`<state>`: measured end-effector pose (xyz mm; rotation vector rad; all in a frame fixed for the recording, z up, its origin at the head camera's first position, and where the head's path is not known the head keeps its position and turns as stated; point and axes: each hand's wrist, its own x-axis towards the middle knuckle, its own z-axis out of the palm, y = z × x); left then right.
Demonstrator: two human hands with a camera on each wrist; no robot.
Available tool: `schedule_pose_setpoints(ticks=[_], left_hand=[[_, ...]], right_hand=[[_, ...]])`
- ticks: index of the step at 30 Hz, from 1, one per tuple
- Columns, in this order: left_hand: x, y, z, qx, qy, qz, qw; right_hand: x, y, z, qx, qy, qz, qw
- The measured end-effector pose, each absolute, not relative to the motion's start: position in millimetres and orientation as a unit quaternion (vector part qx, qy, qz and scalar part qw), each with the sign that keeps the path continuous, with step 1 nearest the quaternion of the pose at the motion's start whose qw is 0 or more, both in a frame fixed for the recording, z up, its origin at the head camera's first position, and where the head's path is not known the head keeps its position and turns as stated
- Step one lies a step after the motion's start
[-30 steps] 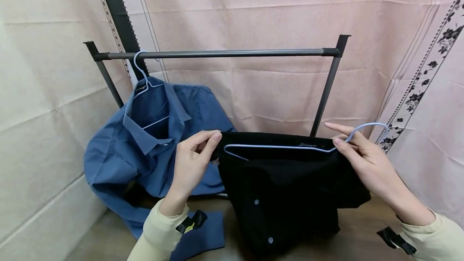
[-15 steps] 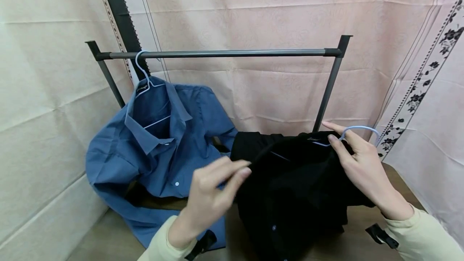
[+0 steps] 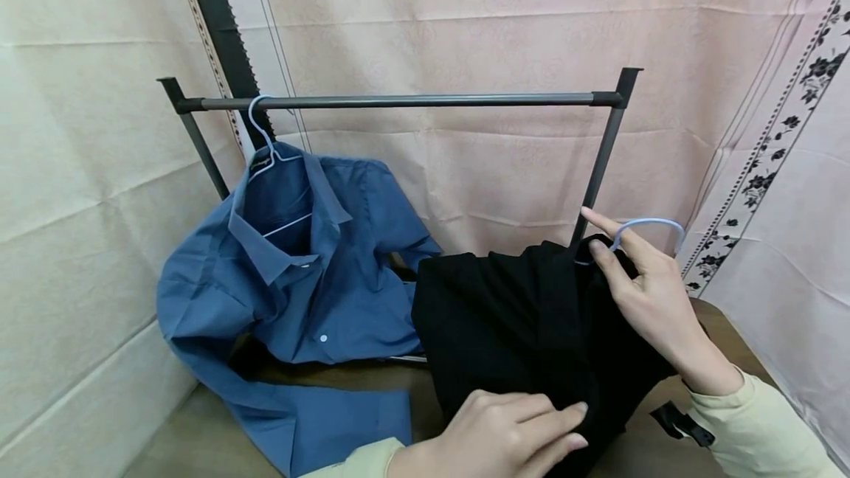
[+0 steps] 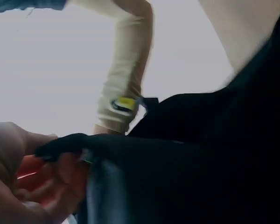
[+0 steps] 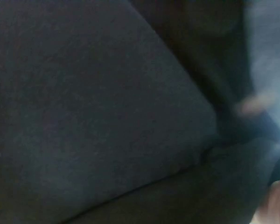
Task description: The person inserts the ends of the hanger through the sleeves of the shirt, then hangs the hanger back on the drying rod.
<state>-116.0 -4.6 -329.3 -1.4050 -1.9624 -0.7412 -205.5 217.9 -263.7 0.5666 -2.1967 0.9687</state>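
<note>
A black shirt [image 3: 505,316] hangs bunched in front of the rack. My right hand [image 3: 654,297] grips the gathered top of the shirt together with the neck of a light blue hanger [image 3: 647,220]; the hanger's hook stands clear above the hand. The rest of this hanger is hidden inside the cloth. Low in the head view, my left hand [image 3: 508,434] pinches an edge of the shirt. The left wrist view shows that hand [image 4: 37,177] with its thumb and fingers on a dark fold [image 4: 65,143]. Dark cloth [image 5: 98,107] fills most of the right wrist view.
A dark metal rack bar [image 3: 425,102] runs across the back, with a post [image 3: 600,161] at the right. On its left end a blue shirt [image 3: 285,301] hangs from another light blue hanger [image 3: 257,120]. Below is a brown tabletop [image 3: 206,434]; light curtains [image 3: 505,183] surround it.
My left hand has moved right and down, drawing the black shirt's edge across so its opening is folded over. The right hand has shifted slightly left and up, still gripping the shirt and hanger.
</note>
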Motion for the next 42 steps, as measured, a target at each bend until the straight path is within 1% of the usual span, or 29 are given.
schedule_pose_setpoints(ticks=[2,4,5,8,9,11,12,14,16,18,22,23,24,25,26,27,31,34,37,42], left_hand=[[-121,-7,-328,-0.514,-0.756,-0.272,0.301],[-129,-15,-319,-0.505,-0.751,-0.272,0.326],[-134,-20,-311,-0.502,-0.743,-0.272,0.350],[-158,-40,-282,-0.479,-0.705,-0.261,0.453],[-168,-47,-272,-0.471,-0.694,-0.263,0.478],[-187,-60,-256,-0.451,-0.689,-0.266,0.502],[-196,-66,-250,-0.442,-0.694,-0.262,0.505],[-213,-77,-243,-0.436,-0.718,-0.251,0.482],[-228,-86,-240,-0.437,-0.755,-0.229,0.432],[-241,-93,-239,-0.451,-0.788,-0.219,0.358],[-259,-98,-242,-0.502,-0.805,-0.253,0.190],[-262,-98,-244,-0.517,-0.798,-0.266,0.161],[-265,-97,-246,-0.531,-0.788,-0.274,0.146],[-266,-96,-248,-0.543,-0.779,-0.279,0.143],[-267,-95,-250,-0.554,-0.770,-0.279,0.152],[-267,-94,-252,-0.563,-0.761,-0.274,0.169],[-257,-86,-253,-0.558,-0.745,-0.243,0.273],[-247,-76,-249,-0.550,-0.739,-0.230,0.313],[-237,-65,-248,-0.537,-0.745,-0.227,0.324],[-225,-52,-253,-0.503,-0.773,-0.233,0.307]], right_hand=[[-205,219,-264,0.231,-0.828,0.378,0.345],[-204,222,-264,0.240,-0.814,0.392,0.356],[-204,223,-264,0.242,-0.806,0.402,0.360],[-203,229,-263,0.245,-0.782,0.432,0.376],[-202,231,-262,0.242,-0.778,0.440,0.378],[-202,234,-262,0.242,-0.768,0.451,0.384],[-202,235,-262,0.244,-0.766,0.452,0.387],[-202,236,-262,0.246,-0.764,0.451,0.390],[-201,235,-262,0.253,-0.762,0.450,0.392],[-200,234,-262,0.257,-0.761,0.447,0.393],[-197,232,-260,0.270,-0.759,0.441,0.396],[-197,232,-260,0.273,-0.759,0.438,0.396],[-197,231,-261,0.277,-0.759,0.437,0.395],[-197,231,-261,0.279,-0.761,0.435,0.393],[-197,230,-262,0.280,-0.762,0.433,0.392],[-197,230,-263,0.281,-0.764,0.431,0.389],[-197,224,-264,0.287,-0.776,0.409,0.384],[-195,218,-262,0.296,-0.783,0.392,0.381],[-194,212,-260,0.299,-0.789,0.387,0.373],[-190,203,-257,0.294,-0.800,0.381,0.360]])
